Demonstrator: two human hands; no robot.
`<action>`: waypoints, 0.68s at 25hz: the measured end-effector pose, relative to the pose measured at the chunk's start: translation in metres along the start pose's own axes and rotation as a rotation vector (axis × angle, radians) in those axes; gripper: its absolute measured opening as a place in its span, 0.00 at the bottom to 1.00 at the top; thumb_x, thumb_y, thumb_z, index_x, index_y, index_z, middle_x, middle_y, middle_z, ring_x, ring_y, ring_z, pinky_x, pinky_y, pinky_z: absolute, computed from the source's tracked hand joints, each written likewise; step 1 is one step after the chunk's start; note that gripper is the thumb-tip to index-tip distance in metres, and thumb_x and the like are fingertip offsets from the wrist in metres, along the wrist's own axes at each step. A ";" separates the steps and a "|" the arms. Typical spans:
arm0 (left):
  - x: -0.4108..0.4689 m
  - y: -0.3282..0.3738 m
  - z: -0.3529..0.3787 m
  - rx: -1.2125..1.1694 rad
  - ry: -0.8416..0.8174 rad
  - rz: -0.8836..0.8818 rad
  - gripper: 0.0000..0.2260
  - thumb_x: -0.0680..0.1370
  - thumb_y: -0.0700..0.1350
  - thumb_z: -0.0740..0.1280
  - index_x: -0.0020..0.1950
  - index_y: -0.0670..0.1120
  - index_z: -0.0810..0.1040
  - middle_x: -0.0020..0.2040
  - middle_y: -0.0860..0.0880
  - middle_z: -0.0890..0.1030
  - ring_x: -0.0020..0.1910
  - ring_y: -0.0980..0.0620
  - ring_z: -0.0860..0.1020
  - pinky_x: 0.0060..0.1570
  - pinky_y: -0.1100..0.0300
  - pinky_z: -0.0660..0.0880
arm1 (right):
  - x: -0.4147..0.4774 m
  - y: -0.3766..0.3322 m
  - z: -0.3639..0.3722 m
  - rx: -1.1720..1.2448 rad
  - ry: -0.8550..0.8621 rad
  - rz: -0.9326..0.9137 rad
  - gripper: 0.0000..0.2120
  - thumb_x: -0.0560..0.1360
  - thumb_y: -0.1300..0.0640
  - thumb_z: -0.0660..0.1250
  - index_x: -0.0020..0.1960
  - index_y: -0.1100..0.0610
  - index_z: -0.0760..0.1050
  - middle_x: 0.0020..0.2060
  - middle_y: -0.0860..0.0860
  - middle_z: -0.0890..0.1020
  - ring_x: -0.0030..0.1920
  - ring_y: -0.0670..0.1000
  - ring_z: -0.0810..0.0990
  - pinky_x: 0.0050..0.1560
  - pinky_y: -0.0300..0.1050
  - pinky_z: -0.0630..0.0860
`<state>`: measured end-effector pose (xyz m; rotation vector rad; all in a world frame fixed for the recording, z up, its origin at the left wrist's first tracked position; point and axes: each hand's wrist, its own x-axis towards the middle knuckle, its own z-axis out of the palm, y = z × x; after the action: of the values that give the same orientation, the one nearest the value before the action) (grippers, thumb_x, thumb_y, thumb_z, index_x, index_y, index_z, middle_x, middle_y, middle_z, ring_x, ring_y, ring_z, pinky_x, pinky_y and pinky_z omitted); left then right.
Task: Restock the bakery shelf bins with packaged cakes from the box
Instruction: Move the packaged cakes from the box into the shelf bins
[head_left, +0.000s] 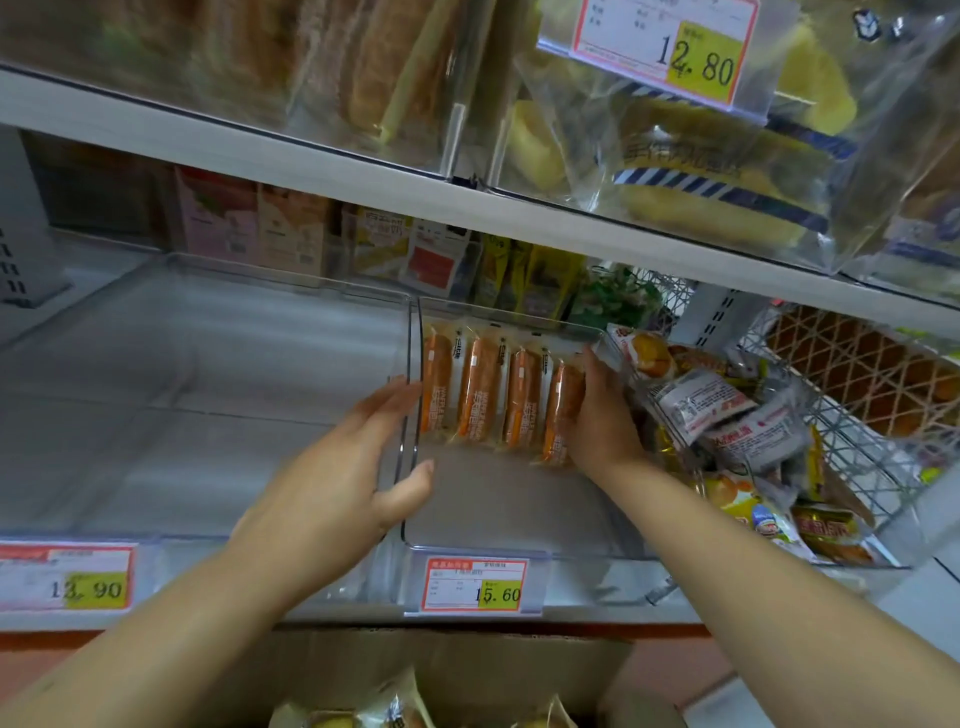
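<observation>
Bracing is being done by the left hand (358, 467): the left wall of the clear bin (519, 499) is being clasped, with straight fingers outside it and the thumb inside. Four packaged cakes (480, 389) are being lined up on edge at the bin's rear, and they are being pressed leftward by the flat, unclenched fingers of the right hand (602, 421). Judging by the bare front, further packs are being called for from the box (467, 660) below the shelf.

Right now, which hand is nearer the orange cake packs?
Right. The right hand touches the right end of the cake packs; the left hand holds the left wall of the clear bin.
</observation>
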<state>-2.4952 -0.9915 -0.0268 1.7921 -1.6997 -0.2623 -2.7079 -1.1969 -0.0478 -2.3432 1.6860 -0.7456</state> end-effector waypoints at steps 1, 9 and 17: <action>0.000 -0.001 0.000 0.003 0.002 0.000 0.28 0.76 0.61 0.58 0.76 0.63 0.54 0.76 0.63 0.60 0.28 0.58 0.69 0.46 0.63 0.69 | 0.000 0.003 0.002 -0.029 -0.005 -0.009 0.38 0.76 0.56 0.67 0.78 0.53 0.48 0.73 0.59 0.61 0.73 0.59 0.59 0.72 0.57 0.61; -0.001 0.001 0.000 0.046 0.007 0.003 0.28 0.77 0.61 0.57 0.76 0.64 0.52 0.74 0.63 0.62 0.32 0.61 0.71 0.39 0.70 0.66 | 0.014 -0.006 0.014 -0.314 0.080 -0.026 0.31 0.78 0.63 0.63 0.77 0.58 0.52 0.70 0.60 0.63 0.67 0.60 0.68 0.64 0.50 0.70; -0.002 -0.002 0.002 0.004 0.051 0.061 0.29 0.77 0.60 0.60 0.77 0.60 0.56 0.74 0.58 0.65 0.55 0.60 0.71 0.49 0.62 0.72 | 0.001 -0.006 -0.008 0.003 -0.061 -0.027 0.36 0.73 0.59 0.72 0.74 0.49 0.58 0.69 0.56 0.68 0.66 0.57 0.71 0.65 0.52 0.71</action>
<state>-2.4950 -0.9906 -0.0295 1.7320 -1.7172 -0.1848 -2.7063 -1.1942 -0.0383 -2.3663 1.6305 -0.6731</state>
